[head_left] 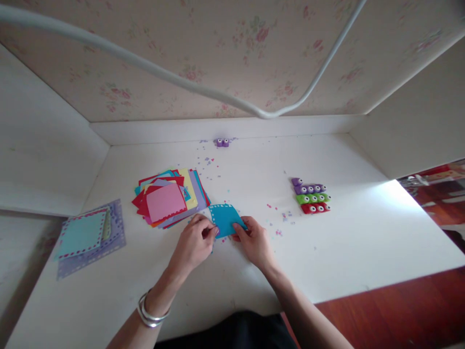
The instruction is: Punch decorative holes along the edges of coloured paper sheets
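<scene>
A small blue paper card [225, 219] is held up just above the table in front of me, with a row of punched holes along its top and left edges. My right hand [250, 237] grips its right side, thumb on top and fingers underneath. At the card's lower left edge, my left hand [198, 237] is closed in a pinch. A speck of purple shows at the left fingertips, too small to make out. Just left of the card lies a pile of coloured paper cards [166, 202], a pink one on top.
Punched cards [82, 235] lie at the table's left. Rows of purple, green and red eye-decorated craft punches [313, 198] stand at right, two purple ones [223, 142] near the back wall. Confetti [279, 232] is scattered around. A white cable [189, 85] hangs across the wall.
</scene>
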The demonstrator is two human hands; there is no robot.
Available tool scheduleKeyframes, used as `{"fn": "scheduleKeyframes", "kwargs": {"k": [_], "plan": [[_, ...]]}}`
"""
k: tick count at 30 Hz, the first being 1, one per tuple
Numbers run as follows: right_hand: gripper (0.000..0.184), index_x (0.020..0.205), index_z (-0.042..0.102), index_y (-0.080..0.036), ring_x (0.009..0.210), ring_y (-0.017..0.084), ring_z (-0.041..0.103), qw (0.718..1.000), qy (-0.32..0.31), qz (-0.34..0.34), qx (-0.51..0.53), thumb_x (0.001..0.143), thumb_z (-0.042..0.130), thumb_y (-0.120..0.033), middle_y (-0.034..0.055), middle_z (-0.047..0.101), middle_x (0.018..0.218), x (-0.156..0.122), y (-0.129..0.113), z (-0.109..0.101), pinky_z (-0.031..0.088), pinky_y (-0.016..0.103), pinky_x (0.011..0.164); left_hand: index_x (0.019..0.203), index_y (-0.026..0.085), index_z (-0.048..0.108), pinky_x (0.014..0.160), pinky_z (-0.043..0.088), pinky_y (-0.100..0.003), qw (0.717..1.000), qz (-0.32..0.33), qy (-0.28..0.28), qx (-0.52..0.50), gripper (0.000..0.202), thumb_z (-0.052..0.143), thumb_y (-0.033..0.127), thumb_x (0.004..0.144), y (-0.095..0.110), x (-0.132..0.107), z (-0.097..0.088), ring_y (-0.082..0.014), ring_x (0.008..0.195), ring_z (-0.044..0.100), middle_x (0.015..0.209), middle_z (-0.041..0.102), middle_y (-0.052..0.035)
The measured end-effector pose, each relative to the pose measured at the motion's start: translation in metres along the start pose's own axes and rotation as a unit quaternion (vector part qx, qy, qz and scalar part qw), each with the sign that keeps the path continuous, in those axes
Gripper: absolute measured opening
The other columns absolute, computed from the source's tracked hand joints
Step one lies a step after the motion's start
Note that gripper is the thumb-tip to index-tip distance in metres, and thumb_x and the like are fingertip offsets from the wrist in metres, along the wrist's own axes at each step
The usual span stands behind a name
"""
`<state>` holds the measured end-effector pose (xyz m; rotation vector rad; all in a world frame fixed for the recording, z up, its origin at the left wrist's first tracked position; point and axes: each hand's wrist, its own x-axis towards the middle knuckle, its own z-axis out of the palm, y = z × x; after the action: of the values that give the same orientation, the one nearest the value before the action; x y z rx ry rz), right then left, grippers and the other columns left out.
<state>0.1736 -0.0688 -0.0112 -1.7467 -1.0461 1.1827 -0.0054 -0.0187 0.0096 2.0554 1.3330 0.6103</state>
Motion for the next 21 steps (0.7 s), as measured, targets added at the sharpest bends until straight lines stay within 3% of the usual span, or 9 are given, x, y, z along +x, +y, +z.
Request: {"fn": "scheduleKeyframes", "kwargs": {"k": [7, 15, 21], "plan": [[0.024, 0.096, 0.061, -0.022, 0.064, 0.020, 0.070, 1.000, 0.004, -0.007, -0.027, 0.086, 0.054, -0.043, 0.0022, 0.071, 0.073, 0.002, 0.001, 0.000, 0.052, 0.030, 0.060, 0.062, 0.020, 0.053, 0.068, 0.048, -0.030, 1.000, 0.015, -0.012, 0.011, 0.020, 0.055, 0.015, 0.081, -0.004, 0.006, 0.004, -0.0164, 0.073, 0.058, 0.076, 0.056, -0.0021], [0.021, 0.094, 0.061, -0.022, 0.063, 0.020, 0.069, 0.999, 0.011, -0.030, -0.041, 0.087, 0.052, -0.040, 0.0019, 0.070, 0.070, 0.001, 0.003, 0.002, 0.051, 0.029, 0.059, 0.074, 0.022, 0.066, 0.068, 0.050, -0.030, 1.000, 0.007, -0.020, -0.006, 0.018, 0.055, 0.028, 0.087, -0.003, -0.003, -0.006, -0.0166, 0.074, 0.062, 0.079, 0.064, -0.0024], [0.025, 0.096, 0.061, -0.021, 0.065, 0.021, 0.070, 1.000, 0.023, -0.002, -0.013, 0.085, 0.055, -0.043, 0.0032, 0.071, 0.076, 0.002, 0.005, 0.000, 0.053, 0.031, 0.061, 0.083, 0.023, 0.069, 0.073, 0.052, -0.030, 1.000, 0.001, -0.004, 0.027, 0.023, 0.049, 0.031, 0.091, -0.006, -0.011, -0.014, -0.0175, 0.083, 0.065, 0.087, 0.068, -0.0028]]}}
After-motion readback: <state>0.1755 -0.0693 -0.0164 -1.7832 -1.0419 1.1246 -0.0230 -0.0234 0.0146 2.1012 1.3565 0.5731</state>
